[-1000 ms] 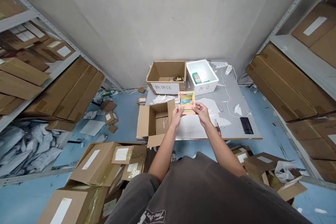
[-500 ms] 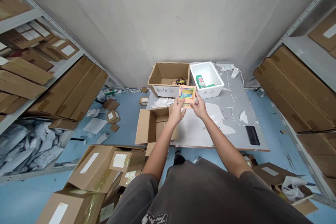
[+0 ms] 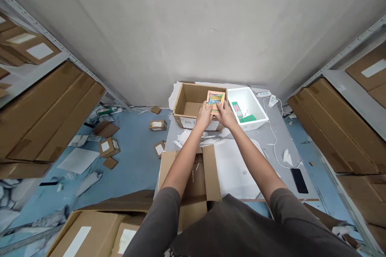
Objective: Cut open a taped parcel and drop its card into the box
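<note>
Between both hands I hold a small flat box, peach-orange with a colourful picture on its face. My left hand grips its lower left side, and my right hand its lower right side, thumbs on the front. The box is over the right part of an open cardboard box with a handwritten white label on its front. Beside that stands a white foam box with a green-and-pink packet and a green piece inside. Below my forearms lies another open cardboard box.
The grey table bears white paper, a power strip, a white cable and a black phone. Shelves with long cartons flank both sides. Small boxes lie on the blue floor; larger cartons stand at lower left.
Both hands have moved forward with the small box, from in front of the labelled cardboard box to over it. My view has shifted, and my body is closer to the table.
</note>
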The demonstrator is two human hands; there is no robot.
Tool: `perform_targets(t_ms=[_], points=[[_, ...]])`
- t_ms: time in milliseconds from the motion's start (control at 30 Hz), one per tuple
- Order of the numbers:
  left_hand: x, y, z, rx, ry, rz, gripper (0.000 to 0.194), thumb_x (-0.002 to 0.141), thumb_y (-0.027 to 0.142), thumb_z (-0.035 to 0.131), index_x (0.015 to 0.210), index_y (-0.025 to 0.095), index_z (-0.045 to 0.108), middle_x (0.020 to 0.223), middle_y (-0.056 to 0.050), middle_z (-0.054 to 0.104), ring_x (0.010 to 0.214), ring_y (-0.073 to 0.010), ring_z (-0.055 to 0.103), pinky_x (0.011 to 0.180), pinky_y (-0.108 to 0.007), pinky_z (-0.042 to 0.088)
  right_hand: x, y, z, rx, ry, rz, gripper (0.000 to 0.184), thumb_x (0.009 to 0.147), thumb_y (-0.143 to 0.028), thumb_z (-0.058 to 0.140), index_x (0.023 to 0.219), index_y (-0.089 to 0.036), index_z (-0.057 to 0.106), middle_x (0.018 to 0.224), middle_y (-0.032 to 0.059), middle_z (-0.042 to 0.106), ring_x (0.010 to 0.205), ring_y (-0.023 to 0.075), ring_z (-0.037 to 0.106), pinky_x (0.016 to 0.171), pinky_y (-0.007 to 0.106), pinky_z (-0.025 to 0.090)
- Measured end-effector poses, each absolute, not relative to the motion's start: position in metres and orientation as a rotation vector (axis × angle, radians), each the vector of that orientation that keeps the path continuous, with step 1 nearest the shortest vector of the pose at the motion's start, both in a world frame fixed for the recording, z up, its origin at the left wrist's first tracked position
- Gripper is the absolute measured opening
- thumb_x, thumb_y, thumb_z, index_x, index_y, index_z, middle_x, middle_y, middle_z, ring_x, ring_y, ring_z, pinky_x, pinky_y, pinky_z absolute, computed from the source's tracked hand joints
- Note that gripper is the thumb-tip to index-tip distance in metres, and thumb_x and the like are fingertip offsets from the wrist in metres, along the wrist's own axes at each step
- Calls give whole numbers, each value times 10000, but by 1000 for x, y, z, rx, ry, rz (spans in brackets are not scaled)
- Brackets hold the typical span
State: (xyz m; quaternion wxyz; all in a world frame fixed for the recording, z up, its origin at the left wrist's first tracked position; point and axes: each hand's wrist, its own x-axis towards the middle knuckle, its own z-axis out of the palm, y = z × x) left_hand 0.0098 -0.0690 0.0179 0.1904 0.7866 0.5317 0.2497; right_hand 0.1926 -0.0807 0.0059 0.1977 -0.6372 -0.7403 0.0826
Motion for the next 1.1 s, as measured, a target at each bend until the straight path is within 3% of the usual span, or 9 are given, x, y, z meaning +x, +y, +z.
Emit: perform_targets(t_ms=[133, 300, 700, 900, 1100], points=[[-7, -36, 14, 2271, 1621, 562, 767, 904, 178, 764, 1622, 263, 506, 1811, -147, 218, 1568, -404, 393, 1229, -553, 445, 194, -53, 0, -2007, -2074, 271, 894, 958, -345, 710, 1742, -233, 296, 1805, 191, 201, 1576, 420, 378, 1182, 540, 479], [-13, -46, 5, 2286, 1631, 582, 667, 959, 249, 718, 1600, 246, 533, 1789, -156, 282, 1587, -387, 368, 1252, -552, 424, 211, -67, -5, -1978, -2101, 210, 851, 976, -355, 699, 1733, -230, 329, 1782, 196, 262, 1582, 405, 371, 1233, 544, 419], [69, -184, 16, 2388, 1646, 448, 688, 951, 287, 734, 1608, 244, 535, 1796, -140, 275, 1633, -428, 286, 1274, -586, 401, 304, -213, -4, -2008, -2026, 208, 770, 984, -341, 690, 1691, -211, 414, 1761, 200, 313, 1561, 412, 381, 1185, 548, 457], [137, -313, -36, 2356, 1653, 166, 662, 983, 316, 702, 1618, 268, 520, 1800, -123, 273, 1648, -420, 254, 1259, -582, 424, 373, -334, -59, -2091, -2014, 351, 728, 991, -322, 672, 1671, -208, 439, 1744, 205, 348, 1550, 405, 384, 1166, 541, 461], [170, -393, -124, 2180, 1622, -212, 670, 994, 327, 674, 1636, 289, 485, 1814, -125, 241, 1646, -417, 262, 1235, -570, 451, 411, -415, -137, -2230, -2028, 627, 704, 1014, -332, 646, 1677, -225, 432, 1765, 199, 314, 1572, 380, 359, 1165, 502, 455]])
